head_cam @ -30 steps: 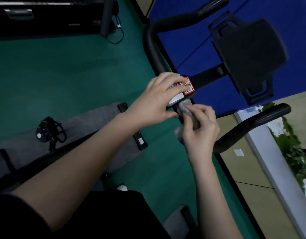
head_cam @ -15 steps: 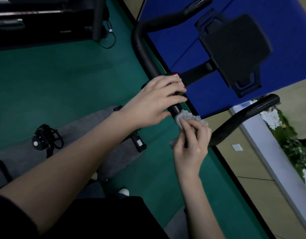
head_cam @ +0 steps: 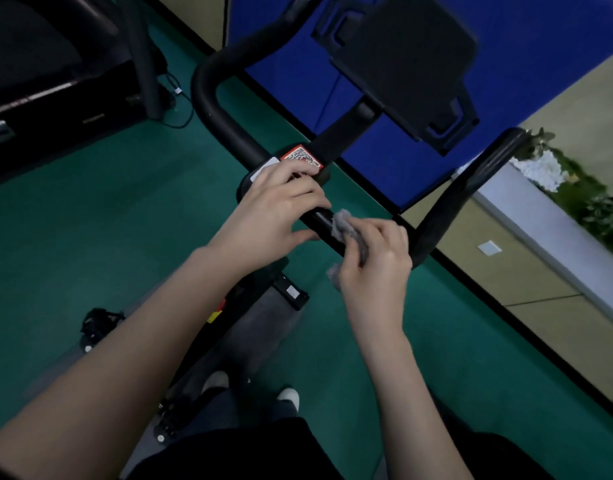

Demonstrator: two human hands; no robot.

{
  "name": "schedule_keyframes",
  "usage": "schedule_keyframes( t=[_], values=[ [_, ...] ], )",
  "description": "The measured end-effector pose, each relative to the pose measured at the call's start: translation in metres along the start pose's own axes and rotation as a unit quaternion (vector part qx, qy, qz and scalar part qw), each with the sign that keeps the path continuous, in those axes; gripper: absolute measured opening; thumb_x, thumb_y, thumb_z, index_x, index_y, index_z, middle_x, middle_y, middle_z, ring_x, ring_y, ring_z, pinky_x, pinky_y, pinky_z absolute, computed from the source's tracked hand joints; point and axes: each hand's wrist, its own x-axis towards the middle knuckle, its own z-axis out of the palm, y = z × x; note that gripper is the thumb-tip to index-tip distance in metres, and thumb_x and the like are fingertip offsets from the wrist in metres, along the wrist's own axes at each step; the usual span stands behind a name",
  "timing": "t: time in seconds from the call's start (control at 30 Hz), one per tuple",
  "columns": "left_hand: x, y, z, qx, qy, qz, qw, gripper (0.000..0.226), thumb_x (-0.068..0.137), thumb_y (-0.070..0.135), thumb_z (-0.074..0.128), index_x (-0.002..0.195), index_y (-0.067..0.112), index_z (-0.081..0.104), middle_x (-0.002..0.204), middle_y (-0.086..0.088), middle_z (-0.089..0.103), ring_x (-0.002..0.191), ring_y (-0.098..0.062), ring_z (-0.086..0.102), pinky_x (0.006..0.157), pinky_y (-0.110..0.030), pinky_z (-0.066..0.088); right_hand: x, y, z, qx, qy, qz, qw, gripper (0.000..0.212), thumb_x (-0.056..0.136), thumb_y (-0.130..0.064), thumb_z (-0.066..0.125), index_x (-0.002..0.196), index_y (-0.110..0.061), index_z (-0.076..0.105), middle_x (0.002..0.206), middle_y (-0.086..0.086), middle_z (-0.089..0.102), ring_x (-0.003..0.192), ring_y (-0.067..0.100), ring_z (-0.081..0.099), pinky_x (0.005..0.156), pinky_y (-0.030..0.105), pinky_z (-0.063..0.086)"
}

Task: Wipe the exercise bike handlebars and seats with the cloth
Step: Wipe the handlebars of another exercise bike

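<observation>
Pinching a small grey cloth (head_cam: 343,221) between thumb and fingers, the right hand (head_cam: 376,261) presses it against the black handlebar (head_cam: 319,220), with one wad of cloth showing above the fingertips and a loose corner hanging out below the heel of the hand. That grip looks chosen to keep the fabric bunched, so that pressure lands on the bar rather than on slack cloth. Just to the left of it, the left hand (head_cam: 277,206) lies over the middle of the bar, fingers curled loosely with nothing in them, their tips touching the edge of a red and white sticker (head_cam: 301,156); my guess is that it steadies the bike so the wiping does not rock it. The stretch of bar under both hands has its long axis running from upper left to lower right, passing under the left palm and on into the right hand. Beyond the right hand the bar bends and climbs away to the upper right, ending near a white ledge (head_cam: 540,216). Beyond the left hand it runs up to a rounded corner and turns right. Ahead of both hands a short stem carries a dark tablet holder (head_cam: 402,60). Below the wrists a pedal (head_cam: 99,323) sits on a grey mat (head_cam: 263,327) over the green floor (head_cam: 90,220). No seat is clearly in view.
</observation>
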Motion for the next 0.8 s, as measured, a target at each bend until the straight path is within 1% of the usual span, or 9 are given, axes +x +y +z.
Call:
schedule_keyframes(
  t=[0.13, 0.2, 0.33, 0.4, 0.47, 0.53, 0.63, 0.73, 0.8],
  values=[
    [-0.001, -0.001, 0.0, -0.007, -0.006, -0.007, 1.0, 0.038, 0.072, 0.035, 0.075, 0.106, 0.019, 0.068, 0.106, 0.009, 0.064, 0.124, -0.018, 0.041, 0.105, -0.022, 0.011, -0.023, 0.011, -0.015, 0.015, 0.07, 0.013, 0.997, 0.018, 0.087, 0.004, 0.06, 0.1, -0.001, 0.072, 0.093, 0.009, 0.062, 0.093, 0.015, 0.05, 0.091, 0.016, 0.041],
    [-0.001, -0.002, -0.001, -0.012, -0.012, -0.005, 1.0, 0.039, 0.072, 0.034, 0.074, 0.108, 0.019, 0.068, 0.108, 0.008, 0.064, 0.125, -0.018, 0.041, 0.107, -0.021, 0.009, -0.038, 0.009, -0.016, 0.055, 0.115, 0.048, 0.991, 0.018, 0.086, 0.006, 0.062, 0.101, 0.002, 0.071, 0.096, 0.01, 0.062, 0.094, 0.014, 0.054, 0.093, 0.013, 0.04],
    [0.0, -0.005, -0.008, -0.035, -0.054, 0.002, 0.998, 0.045, 0.074, 0.026, 0.079, 0.115, 0.018, 0.066, 0.115, 0.008, 0.063, 0.128, -0.017, 0.038, 0.109, -0.037, 0.017, -0.07, -0.017, -0.009, 0.192, 0.123, 0.199, 0.953, 0.017, 0.088, -0.005, 0.061, 0.102, -0.002, 0.07, 0.101, 0.009, 0.066, 0.098, 0.008, 0.063, 0.087, 0.019, 0.049],
    [0.001, -0.008, -0.013, -0.035, -0.068, 0.012, 0.997, 0.044, 0.076, 0.025, 0.078, 0.118, 0.017, 0.066, 0.118, 0.007, 0.063, 0.129, -0.017, 0.038, 0.109, -0.042, 0.023, -0.078, -0.027, 0.0, 0.256, 0.104, 0.328, 0.903, 0.014, 0.091, -0.009, 0.061, 0.101, -0.01, 0.071, 0.098, 0.003, 0.07, 0.096, 0.011, 0.066, 0.084, 0.023, 0.052],
    [0.003, -0.01, -0.017, -0.033, -0.074, 0.018, 0.997, 0.042, 0.078, 0.024, 0.076, 0.118, 0.016, 0.065, 0.12, 0.007, 0.063, 0.128, -0.018, 0.041, 0.108, -0.044, 0.028, -0.075, -0.031, 0.012, 0.334, 0.099, 0.446, 0.824, 0.014, 0.093, -0.007, 0.06, 0.102, -0.01, 0.071, 0.097, 0.002, 0.073, 0.095, 0.013, 0.068, 0.084, 0.027, 0.053],
    [0.005, -0.012, -0.02, -0.04, -0.077, 0.023, 0.996, 0.038, 0.08, 0.024, 0.074, 0.116, 0.016, 0.066, 0.119, 0.006, 0.064, 0.127, -0.018, 0.042, 0.106, -0.041, 0.029, -0.062, -0.031, 0.025, 0.404, 0.122, 0.515, 0.746, 0.015, 0.094, -0.005, 0.058, 0.104, -0.005, 0.069, 0.097, 0.005, 0.073, 0.095, 0.015, 0.069, 0.087, 0.03, 0.053],
    [0.007, -0.015, -0.023, -0.051, -0.083, 0.031, 0.995, 0.031, 0.081, 0.024, 0.072, 0.11, 0.013, 0.069, 0.116, 0.005, 0.066, 0.125, -0.019, 0.044, 0.104, -0.041, 0.031, -0.036, -0.039, 0.042, 0.484, 0.141, 0.553, 0.663, 0.014, 0.095, -0.003, 0.054, 0.104, -0.002, 0.066, 0.101, 0.009, 0.071, 0.093, 0.017, 0.067, 0.089, 0.032, 0.053],
    [0.008, -0.016, -0.026, -0.062, -0.096, 0.03, 0.993, 0.029, 0.085, 0.027, 0.065, 0.109, 0.012, 0.07, 0.117, 0.005, 0.066, 0.126, -0.019, 0.044, 0.106, -0.043, 0.032, -0.019, -0.051, 0.055, 0.54, 0.141, 0.548, 0.623, 0.015, 0.095, 0.001, 0.051, 0.099, -0.004, 0.065, 0.097, 0.011, 0.069, 0.086, 0.015, 0.066, 0.082, 0.026, 0.054],
    [0.009, -0.017, -0.028, -0.066, -0.102, 0.034, 0.992, 0.03, 0.086, 0.029, 0.059, 0.109, 0.012, 0.07, 0.119, 0.005, 0.065, 0.126, -0.019, 0.045, 0.106, -0.043, 0.033, -0.013, -0.06, 0.062, 0.576, 0.133, 0.544, 0.596, 0.015, 0.095, 0.003, 0.051, 0.095, -0.005, 0.064, 0.094, 0.012, 0.068, 0.083, 0.017, 0.065, 0.082, 0.03, 0.053]
  ],
)
